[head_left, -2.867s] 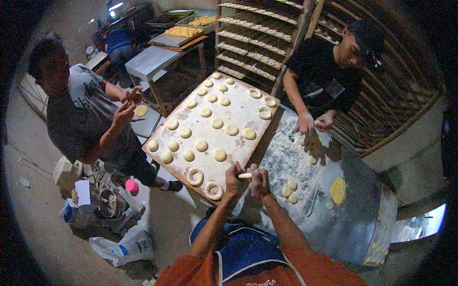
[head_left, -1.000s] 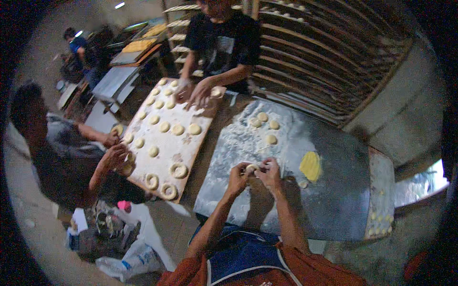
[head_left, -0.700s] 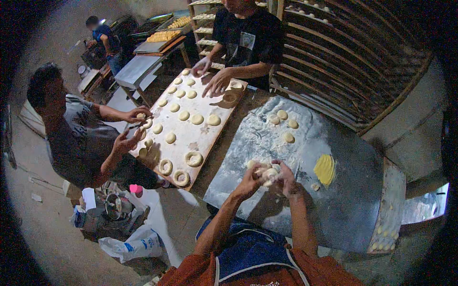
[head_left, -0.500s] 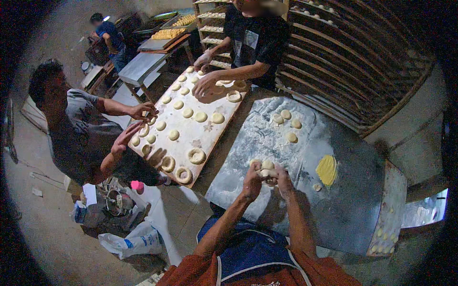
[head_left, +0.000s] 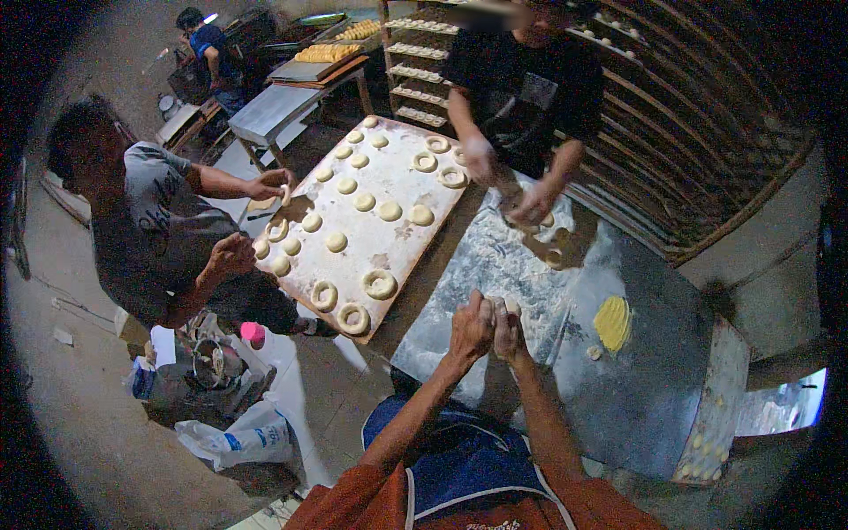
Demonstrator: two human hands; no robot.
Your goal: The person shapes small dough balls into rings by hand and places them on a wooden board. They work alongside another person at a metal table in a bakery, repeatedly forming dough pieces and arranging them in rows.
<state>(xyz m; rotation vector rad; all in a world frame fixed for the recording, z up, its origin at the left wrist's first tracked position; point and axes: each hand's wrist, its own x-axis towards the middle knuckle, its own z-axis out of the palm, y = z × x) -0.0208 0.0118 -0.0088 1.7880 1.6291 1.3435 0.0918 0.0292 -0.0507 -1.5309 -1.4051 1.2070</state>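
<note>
My left hand (head_left: 473,325) and my right hand (head_left: 510,330) are pressed together above the floured metal table (head_left: 662,397), closed round a piece of pale dough (head_left: 513,308), which their fingers mostly hide. A yellow smear (head_left: 612,323) and a small dough scrap (head_left: 594,352) lie to the right of my hands. Left of the table, a wooden board (head_left: 397,247) carries dough rounds (head_left: 363,201) and rings (head_left: 380,283). A co-worker in black (head_left: 512,88) reaches over the far end of the table, hands partly blurred above dough pieces.
A co-worker in grey (head_left: 168,221) holds a dough ring at the board's left edge. Behind are racks (head_left: 680,141) of dough, a steel side table (head_left: 265,115) with golden baked goods (head_left: 327,54), and another person (head_left: 208,53). Bags and containers (head_left: 212,371) lie on the floor at left.
My hands have drawn closer round the dough, hiding more of it. The co-worker in black has moved their hands rightward, from the board to over the floured table.
</note>
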